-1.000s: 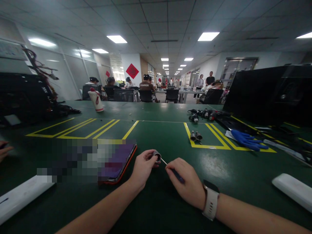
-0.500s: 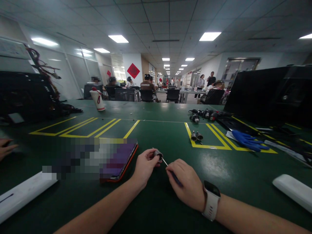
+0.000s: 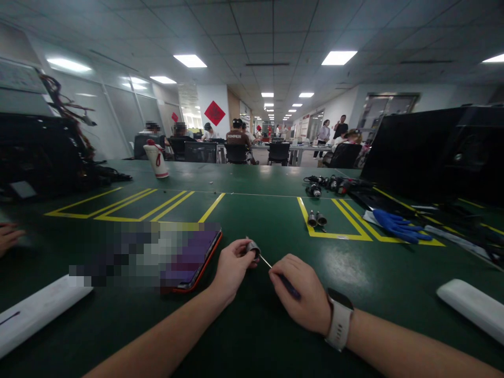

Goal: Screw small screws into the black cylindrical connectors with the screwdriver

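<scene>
Left hand (image 3: pixel 232 268) pinches a small grey metal connector (image 3: pixel 253 247) between fingertips, just above the green surface (image 3: pixel 252 210). Right hand (image 3: pixel 301 291), smartwatch (image 3: pixel 337 319) on wrist, is closed round a thin screwdriver (image 3: pixel 277 272), tip at the connector. Orange-edged tablet (image 3: pixel 192 260) lies just left of the left hand. Two more connectors (image 3: pixel 316 219) sit in a yellow-taped box further back; blue glove (image 3: pixel 397 226) off to the right.

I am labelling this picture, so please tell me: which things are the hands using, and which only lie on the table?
In use: left hand pinching a small metal cylinder; right hand holding a thin screwdriver to it.
Lying about: tablet; two spare cylinders; blue glove; white bottle.
</scene>
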Available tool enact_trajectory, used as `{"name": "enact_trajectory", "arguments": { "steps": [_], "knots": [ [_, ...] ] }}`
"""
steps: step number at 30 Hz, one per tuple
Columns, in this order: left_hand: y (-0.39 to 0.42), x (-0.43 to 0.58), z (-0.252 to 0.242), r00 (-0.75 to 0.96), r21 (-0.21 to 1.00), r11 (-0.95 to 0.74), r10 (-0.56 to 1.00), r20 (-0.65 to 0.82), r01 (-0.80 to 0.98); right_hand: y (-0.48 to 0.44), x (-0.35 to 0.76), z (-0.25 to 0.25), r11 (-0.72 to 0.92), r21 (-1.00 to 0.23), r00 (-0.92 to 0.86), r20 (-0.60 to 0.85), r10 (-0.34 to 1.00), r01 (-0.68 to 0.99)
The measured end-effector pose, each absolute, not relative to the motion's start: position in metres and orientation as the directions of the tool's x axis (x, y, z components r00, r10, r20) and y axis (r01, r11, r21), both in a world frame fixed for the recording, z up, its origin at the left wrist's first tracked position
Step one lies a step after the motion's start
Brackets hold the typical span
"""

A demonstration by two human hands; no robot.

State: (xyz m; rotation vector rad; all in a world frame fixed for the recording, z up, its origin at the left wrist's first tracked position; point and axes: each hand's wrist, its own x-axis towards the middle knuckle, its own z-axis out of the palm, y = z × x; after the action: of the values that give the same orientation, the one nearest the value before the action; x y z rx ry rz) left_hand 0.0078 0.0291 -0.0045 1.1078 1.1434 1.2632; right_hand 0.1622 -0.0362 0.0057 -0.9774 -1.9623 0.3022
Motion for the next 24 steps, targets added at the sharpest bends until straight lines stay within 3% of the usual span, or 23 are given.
{"name": "enact_trajectory", "arguments": {
  "steps": [3, 8, 17, 24],
  "knots": [
    [0.03, 0.006, -0.003, 0.002, 0.994, 0.033, 0.999, -0.033, -0.103, -0.031, 0.173, 0.015, 0.562, -0.737, -0.084, 0.577, 0.812, 0.374],
    [0.031, 0.001, -0.004, 0.041, 0.993, 0.063, 0.997, -0.059, -0.102, -0.008, 0.185, 0.016, 0.42, -0.853, 0.112, 0.471, 0.875, 0.311],
    [0.032, -0.002, -0.004, 0.079, 0.986, 0.124, 0.99, -0.116, -0.115, -0.002, 0.184, 0.008, 0.312, -0.901, 0.193, 0.378, 0.905, 0.301],
    [0.015, 0.009, 0.011, 0.108, 0.95, 0.246, 0.967, -0.229, -0.194, -0.003, 0.18, 0.008, 0.291, -0.901, 0.144, 0.35, 0.926, 0.321]
  ]
}}
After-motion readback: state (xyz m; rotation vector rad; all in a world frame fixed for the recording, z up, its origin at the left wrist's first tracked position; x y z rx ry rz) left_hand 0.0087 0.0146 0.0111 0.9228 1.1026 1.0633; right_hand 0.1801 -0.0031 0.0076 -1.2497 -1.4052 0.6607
